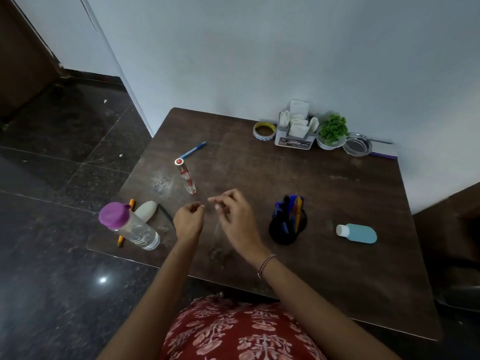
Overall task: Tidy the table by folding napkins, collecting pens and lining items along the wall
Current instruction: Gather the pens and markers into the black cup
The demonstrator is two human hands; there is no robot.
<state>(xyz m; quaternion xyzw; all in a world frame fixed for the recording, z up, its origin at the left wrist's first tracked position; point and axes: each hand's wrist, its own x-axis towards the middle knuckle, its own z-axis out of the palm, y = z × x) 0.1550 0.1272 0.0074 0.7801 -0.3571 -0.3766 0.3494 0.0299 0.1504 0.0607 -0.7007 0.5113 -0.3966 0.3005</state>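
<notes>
My left hand (pixel 189 220) hovers over the brown table (pixel 298 193) with its fingers curled in and nothing visible in it. My right hand (pixel 235 216) is just to its right, fingers spread and empty. A black pen cup (pixel 287 229) holding several pens stands right of my hands. A blue pen (pixel 193 150) lies at the far left. A yellow pencil (pixel 126 224) and a dark pen (pixel 165 213) lie near the left edge. Folded white napkins fill the grey holder (pixel 294 140) by the wall.
Along the wall stand a tape roll (pixel 264 130), a small green plant (pixel 332 132) and a glass ashtray (pixel 357 146). A purple-capped clear bottle (pixel 130 226), a white oval object (pixel 146 211), a red-capped tube (pixel 185 176) and a blue bottle (pixel 357 233) are on the table.
</notes>
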